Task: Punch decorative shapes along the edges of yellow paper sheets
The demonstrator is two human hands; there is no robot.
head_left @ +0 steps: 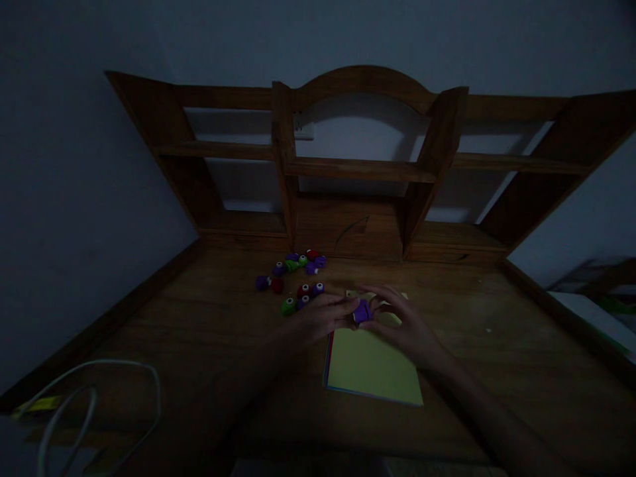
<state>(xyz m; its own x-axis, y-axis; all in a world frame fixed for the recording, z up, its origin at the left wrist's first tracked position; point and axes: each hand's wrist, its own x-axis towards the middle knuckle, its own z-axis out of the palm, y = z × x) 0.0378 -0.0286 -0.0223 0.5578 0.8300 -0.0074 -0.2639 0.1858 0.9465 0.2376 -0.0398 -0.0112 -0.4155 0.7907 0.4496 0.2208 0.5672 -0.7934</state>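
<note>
Above a stack of paper with a yellow top sheet (pixel 375 368), a small purple plastic piece (pixel 362 312) is held between both hands. My left hand (pixel 328 314) pinches its left side with the thumb and fingers. From the right, my right hand (pixel 405 328) curls its thumb and fingertips round the other side of the piece. Just beyond my left hand lie small round pieces with white tops: a green one (pixel 288 305), a red one (pixel 304 290) and purple ones (pixel 318 289). The dim light hides fine detail.
Farther back on the wooden desk (pixel 213 318) are several more small pieces, among them a purple one (pixel 262 283) and a red one (pixel 277 285). A wooden shelf unit (pixel 348 228) stands along the wall. A white cable (pixel 124 362) loops at the lower left.
</note>
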